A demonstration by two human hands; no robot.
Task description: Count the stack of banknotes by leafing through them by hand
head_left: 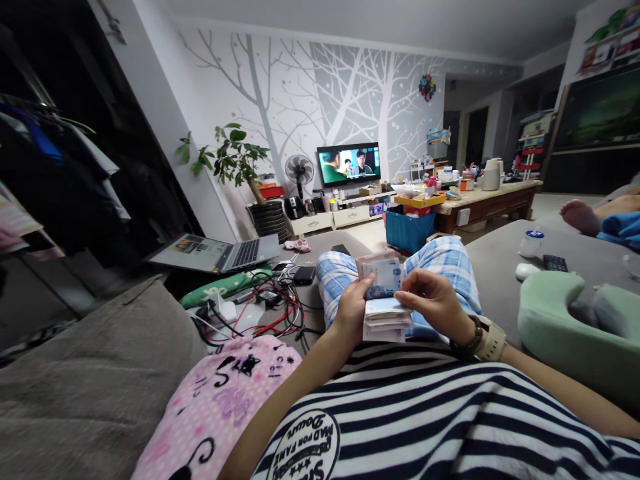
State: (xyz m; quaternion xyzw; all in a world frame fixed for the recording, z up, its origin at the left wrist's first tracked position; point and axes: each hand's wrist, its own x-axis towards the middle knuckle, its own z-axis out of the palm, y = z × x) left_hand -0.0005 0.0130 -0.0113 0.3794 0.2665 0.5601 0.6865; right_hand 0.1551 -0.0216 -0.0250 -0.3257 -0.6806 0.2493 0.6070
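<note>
A folded stack of banknotes point(384, 280) is held above my lap, with bluish notes on the upper part and pale folded ends hanging below. My left hand point(354, 303) grips the stack from its left side, thumb lying across the front. With thumb and fingertips closed, my right hand point(435, 300) pinches the right edge of the notes near the fold. A watch with a pale strap point(493, 341) and a dark bracelet point(469, 335) sit on my right wrist. Beneath the notes are blue plaid trousers point(447, 267) on my legs.
Left of me, an open laptop point(220, 257) stands beside tangled cables point(280, 310) and a pink cloth point(225, 407). A green neck pillow point(555, 320), a remote point(555, 263) and a lidded jar point(531, 243) lie to the right. Another person's foot point(580, 217) rests farther right. A television point(349, 164) is on.
</note>
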